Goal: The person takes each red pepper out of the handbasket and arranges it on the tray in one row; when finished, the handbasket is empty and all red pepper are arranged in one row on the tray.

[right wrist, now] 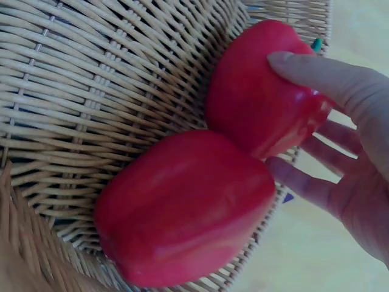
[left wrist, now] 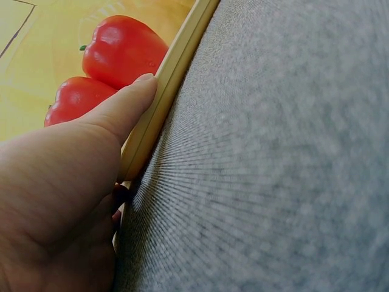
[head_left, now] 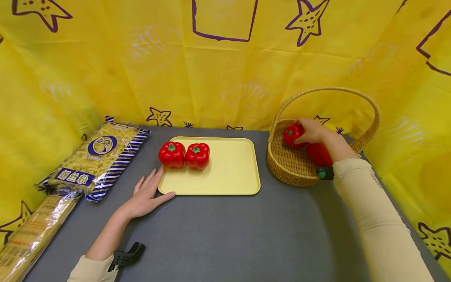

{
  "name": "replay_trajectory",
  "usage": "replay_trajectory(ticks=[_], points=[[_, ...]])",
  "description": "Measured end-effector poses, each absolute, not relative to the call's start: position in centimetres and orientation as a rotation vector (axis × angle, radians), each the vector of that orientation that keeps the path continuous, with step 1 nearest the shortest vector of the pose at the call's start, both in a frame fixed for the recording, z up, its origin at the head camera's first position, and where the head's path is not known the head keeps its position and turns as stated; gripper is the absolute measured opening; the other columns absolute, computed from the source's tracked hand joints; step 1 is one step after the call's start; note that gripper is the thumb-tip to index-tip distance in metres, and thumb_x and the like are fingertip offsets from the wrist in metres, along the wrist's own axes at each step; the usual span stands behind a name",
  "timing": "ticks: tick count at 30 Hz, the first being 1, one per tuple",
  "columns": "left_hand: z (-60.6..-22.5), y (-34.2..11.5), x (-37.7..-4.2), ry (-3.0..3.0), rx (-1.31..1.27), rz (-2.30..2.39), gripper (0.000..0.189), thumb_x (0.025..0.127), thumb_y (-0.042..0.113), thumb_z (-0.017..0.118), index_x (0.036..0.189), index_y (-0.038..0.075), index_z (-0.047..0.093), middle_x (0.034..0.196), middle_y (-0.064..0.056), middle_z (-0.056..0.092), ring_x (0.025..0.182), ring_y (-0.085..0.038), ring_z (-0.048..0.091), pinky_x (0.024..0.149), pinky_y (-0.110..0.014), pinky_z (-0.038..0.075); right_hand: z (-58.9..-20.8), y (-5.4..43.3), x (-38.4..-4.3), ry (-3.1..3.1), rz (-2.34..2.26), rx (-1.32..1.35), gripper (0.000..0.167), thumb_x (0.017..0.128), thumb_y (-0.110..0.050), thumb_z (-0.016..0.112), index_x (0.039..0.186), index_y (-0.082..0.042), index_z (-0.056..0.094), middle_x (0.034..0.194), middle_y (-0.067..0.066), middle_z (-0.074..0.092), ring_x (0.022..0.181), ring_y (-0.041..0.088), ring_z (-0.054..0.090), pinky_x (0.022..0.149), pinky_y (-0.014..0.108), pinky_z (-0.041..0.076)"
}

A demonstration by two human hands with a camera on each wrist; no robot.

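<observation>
On the grey table (head_left: 225, 235), your woven basket (head_left: 294, 176) stands beside the smooth tray (head_left: 229, 168). Your right hand (head_left: 311, 131) curls thumb and fingers round a pepper (right wrist: 258, 100) in the basket, some fingertips hidden behind it; your wrist partly covers the second pepper (head_left: 317, 154). Your left hand (head_left: 146, 197), fingers straight and spread, holds nothing, touching the tray's edge near two glossy, lobed peppers (head_left: 171, 156).

The peppers (head_left: 197, 158) are red, their visible stems (head_left: 195, 149) green. The tray (head_left: 232, 168) is pale yellow, the basket (head_left: 290, 175) tan with a woven pattern, the bench (head_left: 225, 235) dark grey. Purple-outlined starfish (head_left: 308, 21) and pale fish (head_left: 155, 44) pattern the yellow curtain (head_left: 218, 78). The bag (head_left: 96, 160) is yellow, with navy-and-white stripes (head_left: 116, 168) and a navy oval logo (head_left: 102, 145). The sleeves (head_left: 373, 211) are cream.
</observation>
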State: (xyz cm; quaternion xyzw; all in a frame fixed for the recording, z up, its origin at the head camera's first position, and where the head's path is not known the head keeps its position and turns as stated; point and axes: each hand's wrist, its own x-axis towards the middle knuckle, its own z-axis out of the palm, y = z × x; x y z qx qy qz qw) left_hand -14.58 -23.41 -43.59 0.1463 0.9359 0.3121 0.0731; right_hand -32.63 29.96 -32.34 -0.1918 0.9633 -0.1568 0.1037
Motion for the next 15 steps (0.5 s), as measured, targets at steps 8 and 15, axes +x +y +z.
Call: replay_trajectory(ticks=[8,15], points=[[-43.5,-23.2,-14.6,2.812,0.435,0.941,0.093,0.094,0.048,0.06,0.156,0.004,0.007,0.161,-0.019,0.009,0.146,-0.042,0.003,0.109,-0.063,-0.003,-31.1,30.3,-31.6,2.827,-0.547,-0.483,0.072,0.087,-0.025,0.075,0.14,0.007,0.037,0.135,0.032,0.044,0.12,0.047,0.046,0.097,0.058,0.039],[-43.6,-23.3,-14.5,2.804,0.43,0.939,0.094,0.094,0.048,0.06,0.156,0.003,0.006,0.161,-0.02,0.008,0.146,-0.042,0.002,0.11,-0.063,-0.005,-30.3,30.4,-30.2,2.838,-0.648,-0.468,0.073,0.087,-0.031,0.075,0.14,0.002,0.038,0.135,0.027,0.046,0.119,0.043,0.047,0.096,0.057,0.04]])
